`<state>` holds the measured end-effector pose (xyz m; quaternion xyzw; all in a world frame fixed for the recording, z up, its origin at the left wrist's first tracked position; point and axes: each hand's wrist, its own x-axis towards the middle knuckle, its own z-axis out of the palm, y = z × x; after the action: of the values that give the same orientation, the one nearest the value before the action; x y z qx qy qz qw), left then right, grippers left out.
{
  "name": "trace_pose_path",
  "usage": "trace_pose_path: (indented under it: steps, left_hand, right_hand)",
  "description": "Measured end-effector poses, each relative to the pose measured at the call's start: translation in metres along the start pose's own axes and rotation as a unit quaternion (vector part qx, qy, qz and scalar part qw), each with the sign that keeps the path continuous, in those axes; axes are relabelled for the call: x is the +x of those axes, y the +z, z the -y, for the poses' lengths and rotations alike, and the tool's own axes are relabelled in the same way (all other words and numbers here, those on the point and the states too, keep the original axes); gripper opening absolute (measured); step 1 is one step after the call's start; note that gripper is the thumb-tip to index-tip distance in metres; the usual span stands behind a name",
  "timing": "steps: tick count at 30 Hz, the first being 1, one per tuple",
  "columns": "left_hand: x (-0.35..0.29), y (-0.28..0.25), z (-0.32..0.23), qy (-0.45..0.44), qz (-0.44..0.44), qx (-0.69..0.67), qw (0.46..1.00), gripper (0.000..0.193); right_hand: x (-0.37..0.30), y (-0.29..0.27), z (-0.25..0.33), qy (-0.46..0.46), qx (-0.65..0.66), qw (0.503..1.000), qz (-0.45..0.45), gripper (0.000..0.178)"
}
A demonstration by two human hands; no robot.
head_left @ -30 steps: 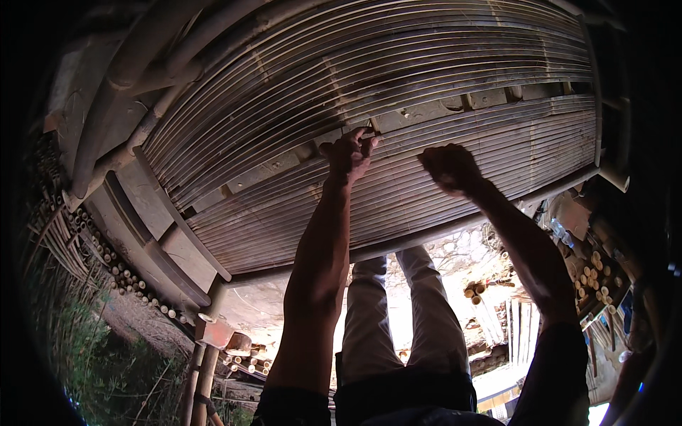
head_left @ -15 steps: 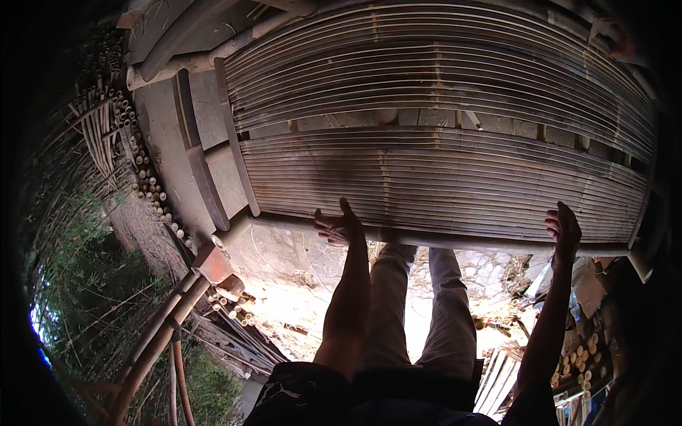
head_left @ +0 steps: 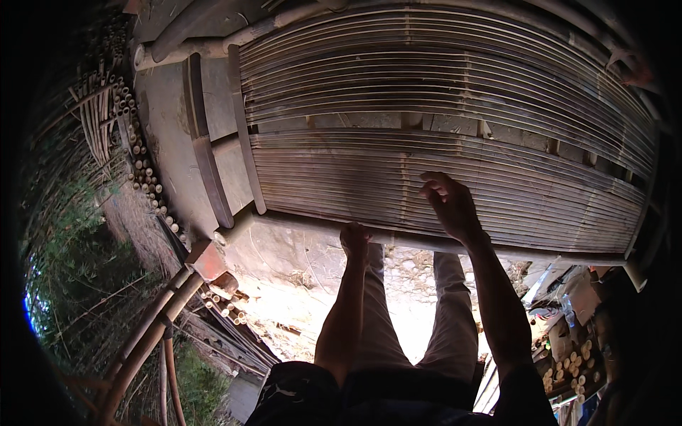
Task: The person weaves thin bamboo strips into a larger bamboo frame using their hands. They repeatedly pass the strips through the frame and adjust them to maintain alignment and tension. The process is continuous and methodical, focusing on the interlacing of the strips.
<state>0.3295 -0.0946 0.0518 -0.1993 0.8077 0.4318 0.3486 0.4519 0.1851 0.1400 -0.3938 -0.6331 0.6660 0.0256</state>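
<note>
A wide bamboo slat bench [head_left: 341,174] spreads before me, its thin strips running left to right with a long gap between two groups. Along its near edge runs a round front rail [head_left: 419,241]. My left hand [head_left: 355,240] is closed in a fist at this rail; whether it grips anything is hidden. Over the near slats hovers my right hand [head_left: 452,207], fingers loosely bent and apart, with nothing visible in it. A darker crosspiece [head_left: 245,131] closes the slats off at the left end.
Another dark wooden bar [head_left: 202,142] lies left of the slats. Stacked cut bamboo poles [head_left: 145,174] stand at the far left, and more pole ends [head_left: 579,366] at lower right. A curved bamboo railing [head_left: 145,341] with a red block [head_left: 207,261] is at lower left.
My left hand has gone from spread fingers to a fist at the front rail. My right hand has swung left and inward over the slats. The view has shifted slightly.
</note>
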Motion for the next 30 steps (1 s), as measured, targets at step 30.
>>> trace_pose_path:
  steps: [30]
  left_hand:
    - [0.259, 0.019, -0.287, 0.345, 0.348, 0.672, 0.555, 0.042]
  right_hand:
    - [0.253, 0.255, 0.054, 0.225, -0.131, 0.965, 0.015, 0.024]
